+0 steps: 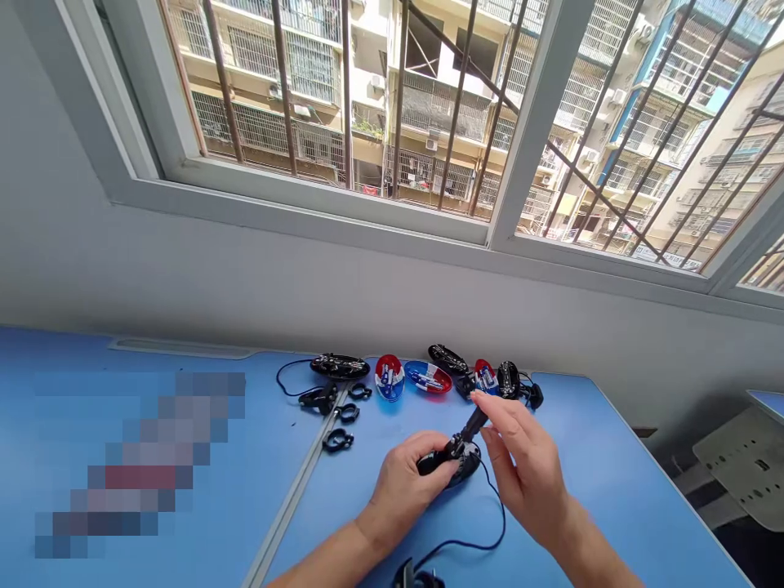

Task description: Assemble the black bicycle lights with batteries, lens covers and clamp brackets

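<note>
Low over the blue table, my left hand [404, 482] grips a black oval housing [466, 469] between thumb and fingers. A thin black cable [503, 514] runs from it, curving down to a black clip-like part [417, 576] at the bottom edge of the view. My right hand [530, 469] is closed on a dark stick-shaped piece [475, 424], tilted with its lower end against the housing. Whether this piece is a tool or part of the assembly, I cannot tell. My fingers hide some of both pieces.
Along the wall lie black oval parts [340, 367], a red-and-blue oval dish [390, 377] with small pieces, and a second such dish [427, 377]. Several black ring clamps [338, 440] lie near the table seam [300, 498]. A blurred patch [140, 465] covers the left side.
</note>
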{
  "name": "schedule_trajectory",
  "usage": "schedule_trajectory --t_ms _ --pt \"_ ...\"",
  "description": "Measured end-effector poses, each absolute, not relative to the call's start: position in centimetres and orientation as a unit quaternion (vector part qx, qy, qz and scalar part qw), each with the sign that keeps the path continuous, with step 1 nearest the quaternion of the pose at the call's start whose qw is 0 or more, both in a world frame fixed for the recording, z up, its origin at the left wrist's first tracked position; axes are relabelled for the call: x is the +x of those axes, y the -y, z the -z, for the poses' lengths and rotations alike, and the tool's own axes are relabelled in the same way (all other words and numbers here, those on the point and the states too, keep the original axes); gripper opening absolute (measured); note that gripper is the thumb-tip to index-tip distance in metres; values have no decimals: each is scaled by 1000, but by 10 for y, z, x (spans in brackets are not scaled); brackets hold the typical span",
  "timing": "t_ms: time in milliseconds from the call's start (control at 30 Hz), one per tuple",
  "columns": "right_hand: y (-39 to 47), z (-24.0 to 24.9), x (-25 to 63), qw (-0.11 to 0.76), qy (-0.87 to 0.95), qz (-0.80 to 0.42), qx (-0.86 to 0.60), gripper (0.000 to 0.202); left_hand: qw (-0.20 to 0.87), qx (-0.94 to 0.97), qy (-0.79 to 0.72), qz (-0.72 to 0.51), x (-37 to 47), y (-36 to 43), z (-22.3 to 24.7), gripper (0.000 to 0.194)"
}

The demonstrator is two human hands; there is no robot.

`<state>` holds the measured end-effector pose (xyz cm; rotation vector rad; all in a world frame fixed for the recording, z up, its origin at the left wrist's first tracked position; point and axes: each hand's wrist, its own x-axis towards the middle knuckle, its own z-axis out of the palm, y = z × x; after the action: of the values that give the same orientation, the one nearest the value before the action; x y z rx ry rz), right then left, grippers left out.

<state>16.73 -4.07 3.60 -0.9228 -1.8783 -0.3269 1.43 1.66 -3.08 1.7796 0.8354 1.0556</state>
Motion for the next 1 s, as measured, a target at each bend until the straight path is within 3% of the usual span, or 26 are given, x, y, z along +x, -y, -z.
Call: schedule_trajectory --t_ms 167,533,700,867,1000 --pt "39 -37 171 498 776 86 -378 52 444 717 -335 -421 14 -17 34 12" --pt "32 -51 163 478 779 73 -399 24 428 730 -326 -421 13 -19 39 12" --pt "31 -47 162 490 771 95 -395 22 437 733 -315 -417 13 -19 40 15" --pt "31 -42 161 521 755 22 -397 19 449 728 -311 -415 13 -19 36 15" --pt "27 -40 161 528 754 30 -389 21 456 725 -309 -415 12 -18 35 14"
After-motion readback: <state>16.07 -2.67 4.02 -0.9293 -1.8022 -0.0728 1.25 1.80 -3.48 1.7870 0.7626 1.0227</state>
